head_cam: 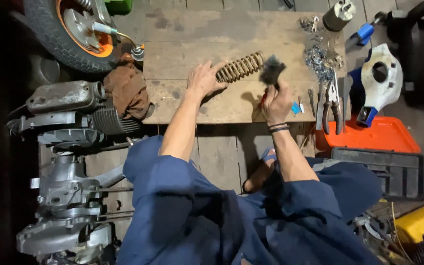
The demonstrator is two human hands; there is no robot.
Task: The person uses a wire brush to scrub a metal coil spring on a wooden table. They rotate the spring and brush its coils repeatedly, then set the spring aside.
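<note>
Head view:
L hand [203,78]: flat on the table [182,44], fingers spread, grip apart; fingertips press on the near end of the spring [240,66].
Spring: rusty coil, lying at a slant on the wooden table, mid-board, between both hands.
R hand [277,102]: raised just above the table edge, grip clamped on a brush [272,70]; dark bristle head blurred, sits just beside the spring's far end. Touching or not: can't tell.
Wrist: dark bands on R wrist.
Pliers [333,104]: on the table, right of the R hand, w/ other small tools nearby.
Metal bits [320,56]: small pile at the table's far right.
Rag [127,88]: brown, at the table's left edge.
Engine [69,162]: grey block on the floor, left of the person.
Wheel [69,29]: tyre w/ orange rim, top left.
Orange case [374,136]: right of the table, black tray next to it.
Clothing: blue overalls, sleeves rolled.
</note>
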